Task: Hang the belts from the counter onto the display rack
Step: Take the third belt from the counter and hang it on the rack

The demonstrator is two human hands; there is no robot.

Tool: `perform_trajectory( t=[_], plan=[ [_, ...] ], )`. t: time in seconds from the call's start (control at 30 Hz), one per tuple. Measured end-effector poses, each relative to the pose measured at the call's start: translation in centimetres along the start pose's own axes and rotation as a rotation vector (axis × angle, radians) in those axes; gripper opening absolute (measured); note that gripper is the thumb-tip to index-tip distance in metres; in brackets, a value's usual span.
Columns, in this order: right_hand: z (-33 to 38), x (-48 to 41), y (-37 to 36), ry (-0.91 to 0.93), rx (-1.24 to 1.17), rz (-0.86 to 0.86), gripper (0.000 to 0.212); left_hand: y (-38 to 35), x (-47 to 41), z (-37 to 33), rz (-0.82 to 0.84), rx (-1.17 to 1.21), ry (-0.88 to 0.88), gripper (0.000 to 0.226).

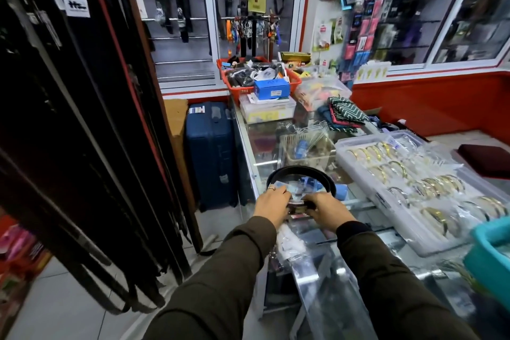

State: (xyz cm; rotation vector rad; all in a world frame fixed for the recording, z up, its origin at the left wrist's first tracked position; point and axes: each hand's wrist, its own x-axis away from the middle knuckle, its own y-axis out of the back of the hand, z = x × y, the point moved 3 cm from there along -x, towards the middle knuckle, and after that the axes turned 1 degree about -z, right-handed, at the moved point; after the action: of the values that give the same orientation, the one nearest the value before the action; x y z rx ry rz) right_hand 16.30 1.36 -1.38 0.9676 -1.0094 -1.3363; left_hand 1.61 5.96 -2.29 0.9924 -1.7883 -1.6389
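A black belt (300, 171) coiled in a loop lies on the glass counter (254, 152) near its front left corner. My left hand (271, 203) and my right hand (329, 208) both grip the belt at its buckle end, side by side, with the buckle between them. An empty clear plastic sleeve (292, 243) lies on the glass just under my wrists. The display rack (91, 124) stands at the left, filled with several dark belts hanging down almost to the floor.
A clear tray of bangles (414, 182) sits right of the belt. Behind it are a wire basket (306, 146), folded cloths (345, 116) and red baskets (242, 91). A blue suitcase (211, 152) stands on the floor between rack and counter. A teal bin (491, 251) is at far right.
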Motion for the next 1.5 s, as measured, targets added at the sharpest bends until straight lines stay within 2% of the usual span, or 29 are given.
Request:
perform_trajectory(
  t=[0.2,0.43,0.53,0.63,0.77,0.83,0.93,1.07,1.17,1.3,1.43,1.5],
  plan=[
    [2.0,0.8,1.8,0.064,0.065,-0.004,0.021,1.1,2.3,0.6,-0.017,0.081,0.057,0.029],
    [5.1,1.6,3.6,0.122,0.014,-0.048,0.016,4.4,4.8,2.1,-0.133,0.069,0.07,0.03],
    [7.6,1.4,3.8,0.178,-0.033,-0.065,0.016,6.3,6.6,4.0,-0.204,0.033,0.059,0.032],
    [10.6,1.3,4.0,0.224,-0.1,-0.065,0.022,8.0,8.9,6.2,-0.355,-0.005,0.049,0.038],
    [14.4,0.8,4.2,0.296,-0.267,-0.074,0.026,9.8,12.3,9.2,-0.581,0.278,0.225,0.048],
    [16.3,0.6,4.3,0.339,-0.369,-0.086,0.022,10.6,14.0,10.3,-0.701,0.482,0.363,0.041],
    [19.0,0.5,4.5,0.364,-0.518,-0.101,0.025,11.4,15.5,11.3,-0.793,0.872,0.533,0.025],
    [22.0,0.6,4.9,0.411,-0.736,-0.081,0.022,12.6,16.7,12.0,-0.846,1.273,0.572,0.016],
    [23.4,0.3,5.0,0.436,-0.88,-0.07,0.023,13.8,17.4,12.3,-0.838,1.36,0.552,0.015],
    [24.6,0.1,5.1,0.449,-0.962,-0.044,0.027,15.5,17.9,13.2,-0.853,1.317,0.502,0.018],
    [25.7,0.2,6.2,0.426,-0.992,-0.231,0.029,17.7,17.9,14.2,-0.944,1.286,0.474,0.019],
    [26.4,0.1,7.0,0.429,-1.081,-0.209,0.027,19.3,17.9,14.4,-0.988,1.265,0.443,0.018]
  ],
)
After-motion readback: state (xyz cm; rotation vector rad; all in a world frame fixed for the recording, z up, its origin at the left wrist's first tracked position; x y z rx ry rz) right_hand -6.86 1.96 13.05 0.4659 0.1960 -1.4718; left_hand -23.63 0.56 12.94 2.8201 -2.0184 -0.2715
